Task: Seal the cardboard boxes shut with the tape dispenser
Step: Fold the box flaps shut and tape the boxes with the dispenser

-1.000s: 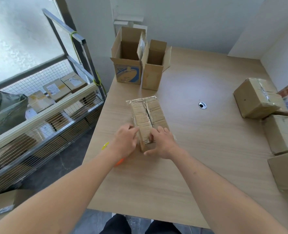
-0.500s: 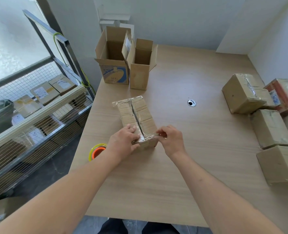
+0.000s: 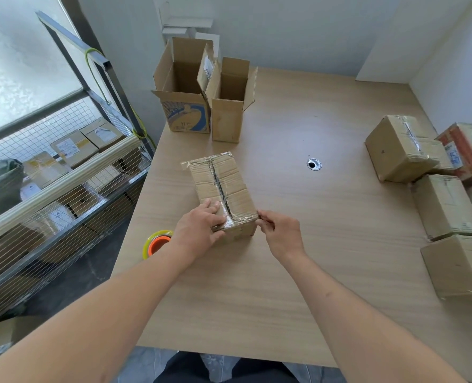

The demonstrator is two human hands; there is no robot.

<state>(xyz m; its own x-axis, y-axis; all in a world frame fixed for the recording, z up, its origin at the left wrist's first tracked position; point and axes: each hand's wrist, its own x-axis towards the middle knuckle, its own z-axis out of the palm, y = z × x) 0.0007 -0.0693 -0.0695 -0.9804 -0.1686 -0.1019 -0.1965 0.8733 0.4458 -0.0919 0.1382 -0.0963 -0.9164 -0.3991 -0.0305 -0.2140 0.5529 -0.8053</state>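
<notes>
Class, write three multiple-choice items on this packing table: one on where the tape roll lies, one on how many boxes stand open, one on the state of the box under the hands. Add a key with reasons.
1. Where is the tape roll?
A. at the table's left edge, by the left hand
B. inside an open box
C. on the right-hand stack

2. How many boxes stand open at the back?
A. one
B. two
C. four

3. The box under the hands is
A. open
B. crushed flat
C. closed, taped along its seam

Key: A, it lies beside the left hand; B, two open boxes stand together; C, glossy tape covers the seam, the right hand pinching its near corner.
</notes>
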